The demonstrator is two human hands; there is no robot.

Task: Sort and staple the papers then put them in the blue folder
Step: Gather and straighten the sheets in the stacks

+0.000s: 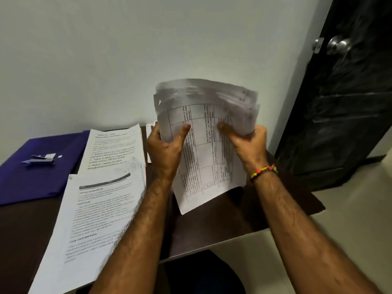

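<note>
Currently, sorting is under way: both hands, left hand [164, 145] and right hand [247, 143], grip a fanned paper stack [209, 145] above the bench [222, 225]. Two sorted sheets [101, 209] lie beside the blue folder [31, 177], which carries the stapler [40, 160]. Stapling and filing appear outstanding.

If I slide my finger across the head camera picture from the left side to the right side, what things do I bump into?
Blue folder with the stapler on it → printed sheets lying on the table → left hand → held stack of papers → right hand → black door.
</note>
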